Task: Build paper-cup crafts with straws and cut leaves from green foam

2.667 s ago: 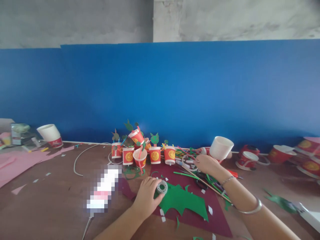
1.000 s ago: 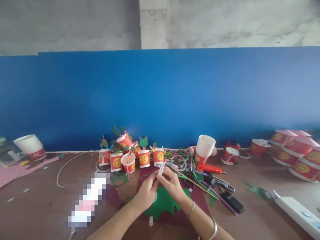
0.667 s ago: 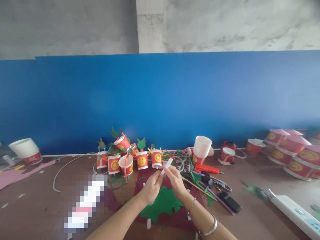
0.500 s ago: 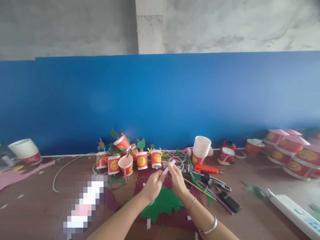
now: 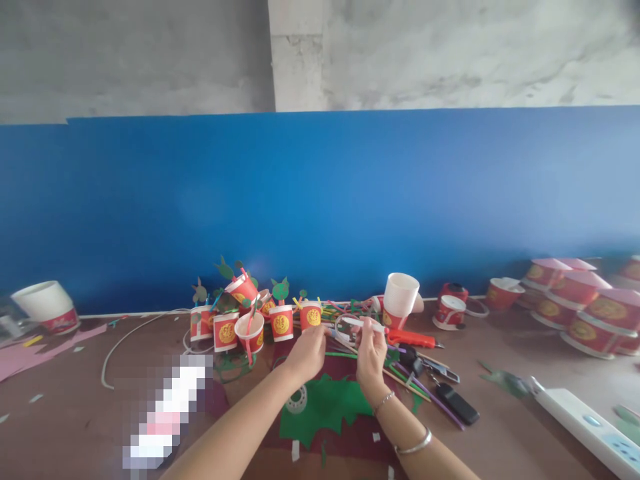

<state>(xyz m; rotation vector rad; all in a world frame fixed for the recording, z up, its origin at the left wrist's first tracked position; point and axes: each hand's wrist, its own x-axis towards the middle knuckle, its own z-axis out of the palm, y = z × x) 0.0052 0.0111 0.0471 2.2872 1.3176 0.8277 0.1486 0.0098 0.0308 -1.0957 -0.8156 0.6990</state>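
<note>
The right hand (image 5: 371, 360) is grasping a white stick (image 5: 353, 322) between its fingers. The left hand (image 5: 307, 353) is curling its fingers nearby, any held item indeterminable. Green paper (image 5: 327, 408) is lying below the fingers.

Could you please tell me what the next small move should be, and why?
Perhaps lower the white pen-like stick toward the green sheet: the right hand grips the stick, and the sheet lies spread nearby, with the grey ring at its left end.
</note>
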